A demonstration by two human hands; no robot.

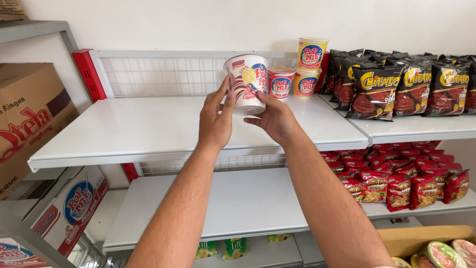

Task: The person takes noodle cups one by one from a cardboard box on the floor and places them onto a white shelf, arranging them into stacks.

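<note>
Obs., head view. Largest first: white metal shelf [148, 131], upper tier, wire-mesh back; a second tier below it, and a neighbouring bay to the right.

Cardboard boxes [29, 114] stand at far left, one more lower down.

Black snack bags [401, 87] stand in rows on the right bay's upper tier; red snack bags [401, 186] lie on the tier below.

Three noodle cups [302, 67] sit at the back right of the upper tier, two yellow ones stacked, one red-and-white just beside them.

Item in hand: white noodle cup [246, 82] with red print, held in the air above the shelf, tilted, in front of the standing cups, touching none of them.

Handling, judged: light, a thin-walled cup with a sealed lid; wall would dent under a hard squeeze, glossy wrap likely a bit slippery. Best hold is around the lower wall and base rim, both sides, light pressure, not on the lid.

Left hand [216, 119]: fingers spread part-way, thumb and fingertips pressed on the cup's left wall.

Right hand [273, 119]: fingers curled under and around the base, cupping it from the right. Both hands closed on the cup; neither grips anything else.
</note>
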